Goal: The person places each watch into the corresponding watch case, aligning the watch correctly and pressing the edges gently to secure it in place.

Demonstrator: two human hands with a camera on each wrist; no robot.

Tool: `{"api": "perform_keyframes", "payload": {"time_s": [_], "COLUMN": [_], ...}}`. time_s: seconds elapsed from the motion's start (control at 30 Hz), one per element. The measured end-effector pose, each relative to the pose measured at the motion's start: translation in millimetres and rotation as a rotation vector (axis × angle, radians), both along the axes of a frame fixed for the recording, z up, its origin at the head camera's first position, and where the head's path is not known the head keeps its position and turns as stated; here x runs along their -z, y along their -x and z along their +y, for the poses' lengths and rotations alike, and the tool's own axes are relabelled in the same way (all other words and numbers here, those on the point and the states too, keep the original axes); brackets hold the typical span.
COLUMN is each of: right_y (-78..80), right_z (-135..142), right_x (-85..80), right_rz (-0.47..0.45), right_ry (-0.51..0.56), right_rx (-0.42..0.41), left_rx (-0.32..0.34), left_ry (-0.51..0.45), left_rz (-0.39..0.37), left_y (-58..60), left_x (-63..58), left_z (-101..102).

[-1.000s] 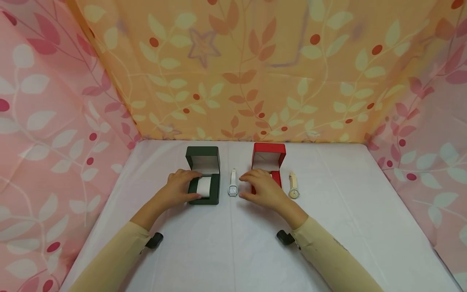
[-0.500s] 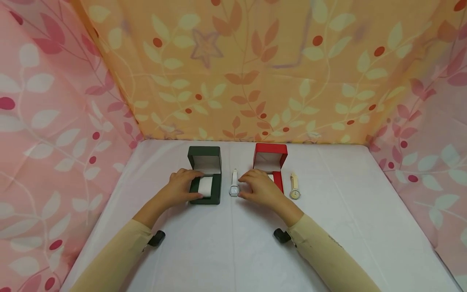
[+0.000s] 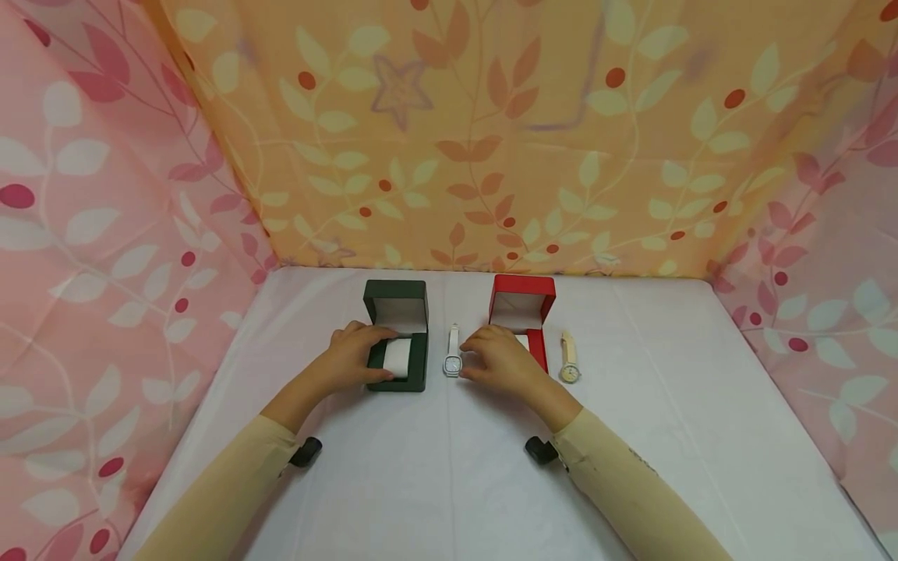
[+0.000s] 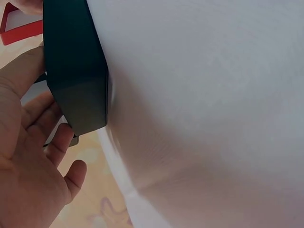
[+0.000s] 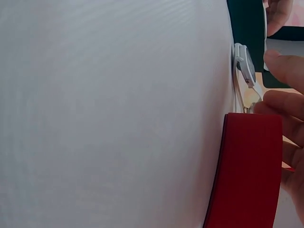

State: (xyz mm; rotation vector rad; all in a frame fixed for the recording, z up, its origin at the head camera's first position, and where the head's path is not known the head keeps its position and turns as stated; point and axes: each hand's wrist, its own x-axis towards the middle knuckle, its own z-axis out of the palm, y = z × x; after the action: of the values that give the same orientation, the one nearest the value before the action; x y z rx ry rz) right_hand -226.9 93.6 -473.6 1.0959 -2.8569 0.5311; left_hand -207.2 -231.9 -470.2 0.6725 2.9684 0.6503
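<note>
My left hand (image 3: 351, 357) is at the left side of a lidded, open green watch box (image 3: 417, 362). Its thumb and forefinger are apart, by the left ends of the white cushion (image 3: 397, 357) inside; whether they touch it I cannot tell. My right hand (image 3: 501, 360) is over the left part of an open red watch box (image 3: 538, 351) and hides much of it. Its thumb and forefinger stand apart near a white-strapped wristwatch (image 3: 452, 362), which lies between the boxes. In the right wrist view the watch (image 5: 246, 66) is just beyond those fingertips.
A second wristwatch (image 3: 570, 366) with a cream strap lies right of the red box. Everything rests on a white-covered table (image 3: 449, 483). Patterned cloth (image 3: 449, 156) hangs behind and at both sides.
My right hand has shifted slightly left, its fingertips now closer to the white-strapped watch. The left hand keeps its place at the green box. The head view has shifted a little.
</note>
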Motion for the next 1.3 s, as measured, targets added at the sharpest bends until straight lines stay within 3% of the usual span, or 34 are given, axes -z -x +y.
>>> {"api": "perform_keyframes", "payload": {"time_s": [0.6,0.83,1.3], "right_y": [3.8,4.8,2.9], "right_z": [-7.9,-12.6,-18.9], "right_x": [5.0,6.3,3.5], "right_rz": [0.041,0.014,0.002], "right_ry": [-0.019,-0.035,-0.069], "right_rx": [-0.031,-0.006,0.075], "left_rx": [0.002,0.005,0.018], "left_ry": [0.024,0.040,0.059], "left_rz": [0.000,-0.004,0.032], "left_y": [-2.6,-3.3,1.4], "left_x": [-4.7,-8.0,-1.7], "left_z": [3.1,4.9,3.7]}}
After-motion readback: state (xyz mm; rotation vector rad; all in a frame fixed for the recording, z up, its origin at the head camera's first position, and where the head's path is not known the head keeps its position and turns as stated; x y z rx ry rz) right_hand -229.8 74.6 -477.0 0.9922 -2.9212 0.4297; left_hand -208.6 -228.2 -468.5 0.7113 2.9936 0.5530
